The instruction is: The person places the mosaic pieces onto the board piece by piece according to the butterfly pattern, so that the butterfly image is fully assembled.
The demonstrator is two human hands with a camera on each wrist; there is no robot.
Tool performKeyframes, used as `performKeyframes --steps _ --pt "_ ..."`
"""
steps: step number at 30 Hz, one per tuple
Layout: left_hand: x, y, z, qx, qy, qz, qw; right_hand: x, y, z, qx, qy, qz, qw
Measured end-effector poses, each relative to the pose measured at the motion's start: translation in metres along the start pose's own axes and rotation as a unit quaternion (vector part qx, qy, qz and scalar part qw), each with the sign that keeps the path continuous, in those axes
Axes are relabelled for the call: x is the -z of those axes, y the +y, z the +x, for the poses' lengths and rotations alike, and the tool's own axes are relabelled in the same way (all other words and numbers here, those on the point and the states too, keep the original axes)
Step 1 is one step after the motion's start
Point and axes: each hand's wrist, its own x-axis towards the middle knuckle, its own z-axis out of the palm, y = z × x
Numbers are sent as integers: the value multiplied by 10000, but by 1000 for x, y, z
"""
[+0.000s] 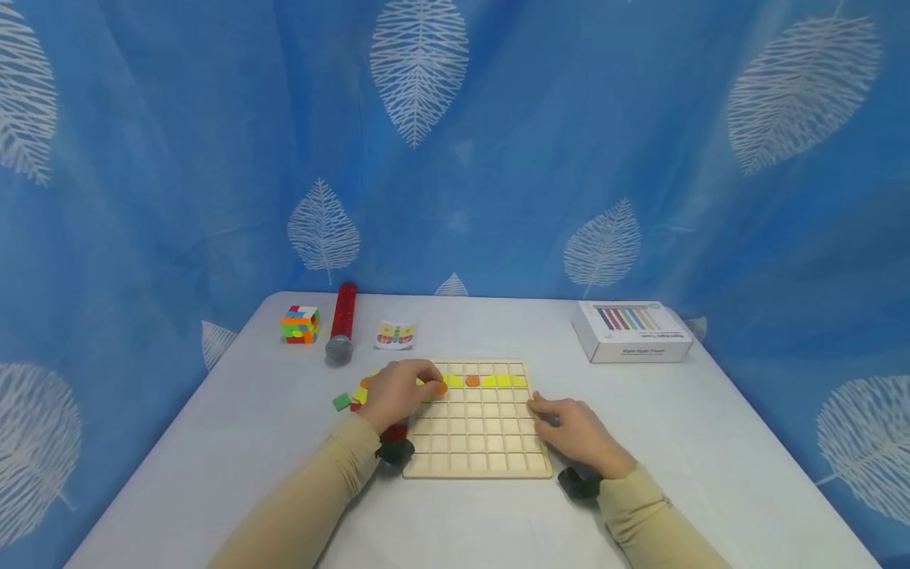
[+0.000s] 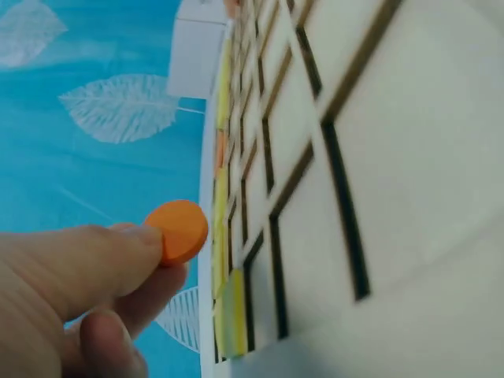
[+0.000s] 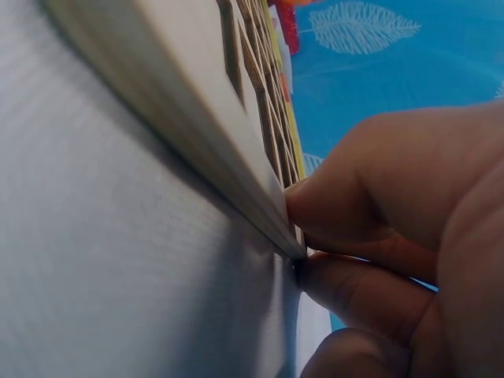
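My left hand (image 1: pixel 398 391) pinches an orange disc (image 2: pixel 185 228) between thumb and fingers, over the upper left of a wooden grid board (image 1: pixel 478 476). In the board's second row from the far edge lie yellow pieces (image 1: pixel 504 381) and another orange disc (image 1: pixel 472 381). My right hand (image 1: pixel 579 431) grips the board's right edge, its thumb (image 3: pixel 315 206) on the rim and a finger (image 3: pixel 346 283) against the side. Beside and partly behind my left hand are loose pieces, among them a green one (image 1: pixel 342 401) and a yellow one (image 1: pixel 360 395).
Toward the table's back left stand a puzzle cube (image 1: pixel 301 324) and a red microphone (image 1: pixel 343 316) with a grey head. A small card with a coloured pattern (image 1: pixel 395 335) lies behind the board. At the back right is a white box (image 1: pixel 633 332). A blue leaf-print curtain (image 1: pixel 498 158) hangs behind.
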Motion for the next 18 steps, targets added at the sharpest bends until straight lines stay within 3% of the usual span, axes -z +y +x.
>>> performKeyframes --steps 7,18 --pt "-6 0 7 137 -264 250 9992 -2 -2 0 -53 -11 0 10000" --pt "-2 6 11 109 -476 327 9983 1 -2 -2 -6 13 -13 10000"
